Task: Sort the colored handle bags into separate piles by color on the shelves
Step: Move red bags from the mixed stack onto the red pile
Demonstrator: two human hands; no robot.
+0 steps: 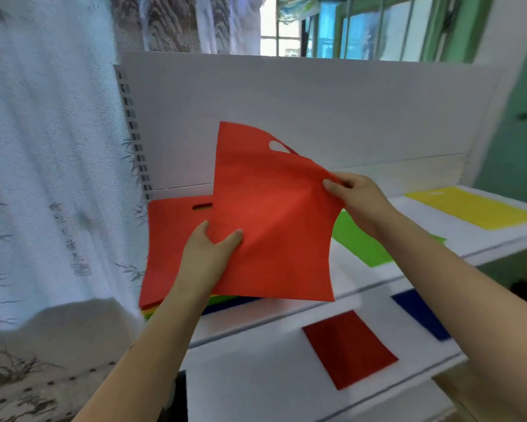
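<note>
An orange-red handle bag (271, 214) is lifted above the top shelf, its cut-out handle pointing up. My left hand (208, 254) pinches its lower left edge and my right hand (352, 196) pinches its right corner. Under it, at the shelf's left end, lies a mixed stack (170, 248) topped by another orange-red bag, with green and blue edges showing below. On the same shelf lie a green bag (359, 242) and a yellow bag (472, 208). The lower shelf holds a dark red bag (350, 348) and a blue bag (420, 312).
The white top shelf (423, 226) has a white back panel (286, 95). A white lower shelf (250, 370) juts out toward me. A pale patterned curtain (49, 162) hangs at the left. A window and a green wall (518, 147) are at the right.
</note>
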